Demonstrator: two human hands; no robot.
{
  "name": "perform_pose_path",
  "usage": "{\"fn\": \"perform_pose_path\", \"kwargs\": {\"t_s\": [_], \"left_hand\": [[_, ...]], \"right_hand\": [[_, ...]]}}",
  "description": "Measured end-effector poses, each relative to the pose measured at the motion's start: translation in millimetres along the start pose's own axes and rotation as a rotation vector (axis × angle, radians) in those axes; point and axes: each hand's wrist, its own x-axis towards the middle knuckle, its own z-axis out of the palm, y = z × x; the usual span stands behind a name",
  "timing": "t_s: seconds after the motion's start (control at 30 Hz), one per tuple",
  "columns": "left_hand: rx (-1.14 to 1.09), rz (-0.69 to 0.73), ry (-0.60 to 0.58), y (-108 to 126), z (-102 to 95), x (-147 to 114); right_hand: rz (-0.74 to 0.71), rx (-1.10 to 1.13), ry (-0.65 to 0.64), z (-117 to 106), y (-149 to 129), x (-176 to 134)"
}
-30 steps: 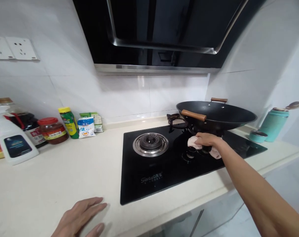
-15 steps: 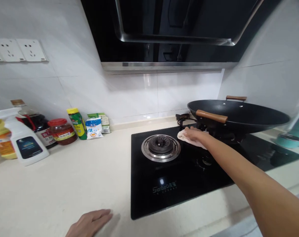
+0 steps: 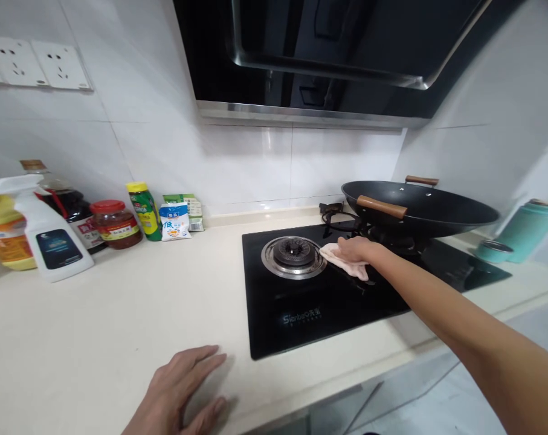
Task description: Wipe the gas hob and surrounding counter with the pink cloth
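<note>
My right hand (image 3: 353, 248) presses a pale pink cloth (image 3: 346, 264) onto the black glass gas stove (image 3: 287, 338). The cloth lies just right of the left burner (image 3: 294, 256), close to its steel ring. Fingers are bent over the cloth, partly hidden behind the back of the hand. My left hand (image 3: 178, 386) rests on the cream countertop (image 3: 96, 326) in front of the stove's left edge, fingers spread and holding nothing. A black wok (image 3: 437, 208) with wooden handles sits over the right burner, beyond my right forearm.
At the left wall stand a white spray bottle (image 3: 56, 241), a dark sauce bottle (image 3: 74, 211), a red-lidded jar (image 3: 115, 226), a green yellow-capped container (image 3: 144, 211) and a blue-white packet (image 3: 174, 221). A range hood (image 3: 310, 115) hangs overhead. A teal bottle (image 3: 530, 229) stands far right.
My right hand has drawn the cloth a little toward me, beside the left burner. More of my left hand shows, its fingers now wider apart. The camera view has shifted.
</note>
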Motion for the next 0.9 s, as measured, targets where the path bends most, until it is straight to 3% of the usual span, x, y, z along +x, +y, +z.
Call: {"fn": "perform_pose_path", "kwargs": {"t_s": [0.13,0.4,0.57,0.77,0.9], "left_hand": [[0.009,0.014,0.001,11,-6.2,7],[0.008,-0.035,-0.045,13,-9.8,8],[-0.003,-0.049,-0.040,16,-11.3,7],[-0.012,-0.048,-0.028,12,-8.0,4],[-0.028,-0.039,-0.041,9,-7.6,3]], "right_hand": [[-0.100,-0.037,0.073,3,-16,-34],[-0.299,-0.074,0.344,24,-56,-92],[-0.368,-0.057,0.439,37,-61,-130],[-0.398,0.026,0.490,55,-19,-171],[-0.168,0.028,0.501,78,44,-188]]}}
